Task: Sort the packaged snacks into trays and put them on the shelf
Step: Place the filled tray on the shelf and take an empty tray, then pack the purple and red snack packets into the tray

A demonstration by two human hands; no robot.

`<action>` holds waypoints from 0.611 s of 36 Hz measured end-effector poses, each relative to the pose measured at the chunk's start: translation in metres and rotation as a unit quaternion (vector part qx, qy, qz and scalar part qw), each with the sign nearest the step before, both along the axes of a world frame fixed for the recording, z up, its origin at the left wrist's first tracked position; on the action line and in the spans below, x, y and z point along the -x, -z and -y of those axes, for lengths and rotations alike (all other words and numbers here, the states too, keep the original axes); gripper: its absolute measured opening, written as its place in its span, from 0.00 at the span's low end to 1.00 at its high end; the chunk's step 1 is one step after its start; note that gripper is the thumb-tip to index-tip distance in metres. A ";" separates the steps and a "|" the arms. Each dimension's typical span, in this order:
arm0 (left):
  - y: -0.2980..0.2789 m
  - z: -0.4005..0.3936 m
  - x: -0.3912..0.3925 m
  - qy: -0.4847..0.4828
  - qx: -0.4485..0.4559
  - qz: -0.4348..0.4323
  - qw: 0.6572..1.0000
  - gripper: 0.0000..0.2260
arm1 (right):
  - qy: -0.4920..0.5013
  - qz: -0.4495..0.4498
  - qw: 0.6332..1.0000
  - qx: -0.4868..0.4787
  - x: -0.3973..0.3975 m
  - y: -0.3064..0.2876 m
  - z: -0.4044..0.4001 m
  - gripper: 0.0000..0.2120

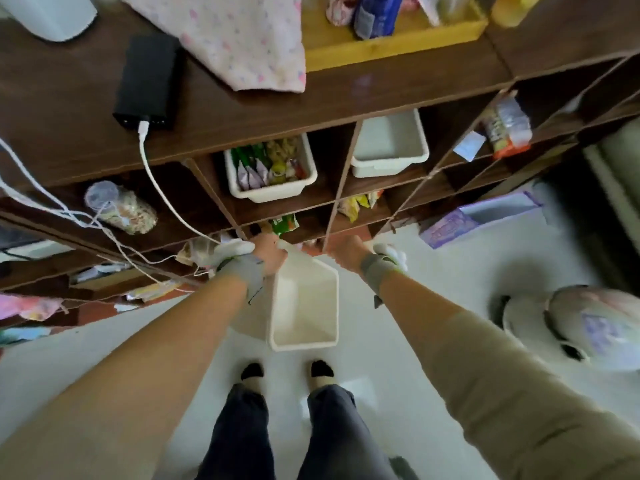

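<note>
One cream plastic tray filled with mixed snack packets [270, 168] is already seated in a cubby of the dark wooden shelf [346, 98], beside an empty cream tray [389, 147]. A third, empty cream tray [304, 306] is held tilted at its rim by the left hand [270, 252], fingers curled round it. The right hand [346, 252] reaches into a lower cubby near loose green and yellow packets [360, 202], its grip hidden, so much sorting appears left.

A single head-worn wide-angle view looks steeply down, close over the dark wooden shelf [346, 98], toward the floor [398, 306].
</note>
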State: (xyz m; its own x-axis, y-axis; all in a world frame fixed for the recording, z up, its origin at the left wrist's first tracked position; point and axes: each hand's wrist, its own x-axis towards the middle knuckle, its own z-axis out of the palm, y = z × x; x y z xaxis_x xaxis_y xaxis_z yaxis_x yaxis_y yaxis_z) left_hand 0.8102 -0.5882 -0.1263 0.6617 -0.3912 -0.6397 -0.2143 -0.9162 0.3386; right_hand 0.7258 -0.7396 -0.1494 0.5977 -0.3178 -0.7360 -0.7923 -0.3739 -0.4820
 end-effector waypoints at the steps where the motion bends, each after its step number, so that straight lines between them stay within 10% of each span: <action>1: -0.007 0.008 0.003 0.027 0.000 -0.014 1.000 0.08 | -0.011 -0.002 1.000 0.021 0.012 -0.009 0.002 0.16; 5: -0.024 0.049 0.024 0.136 0.021 -0.039 0.990 0.09 | 0.011 -0.069 0.989 0.130 0.081 0.045 0.044 0.25; 9: -0.038 0.078 0.058 0.249 0.069 -0.036 0.965 0.10 | 0.240 -0.082 0.958 0.131 0.187 0.090 0.061 0.26; 22: -0.113 0.099 0.230 0.417 0.210 -0.137 0.874 0.18 | 0.644 -0.076 0.738 0.185 0.391 -0.109 -0.164 0.27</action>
State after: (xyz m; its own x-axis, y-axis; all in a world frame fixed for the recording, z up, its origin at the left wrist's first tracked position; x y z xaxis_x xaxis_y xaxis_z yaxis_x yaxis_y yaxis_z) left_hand 0.5800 -0.6876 -0.0137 -0.1206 -0.9025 -0.4135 -0.6067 -0.2627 0.7503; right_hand 0.3353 -0.5752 -0.0409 -0.4570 -0.7469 -0.4830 -0.6392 0.6534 -0.4056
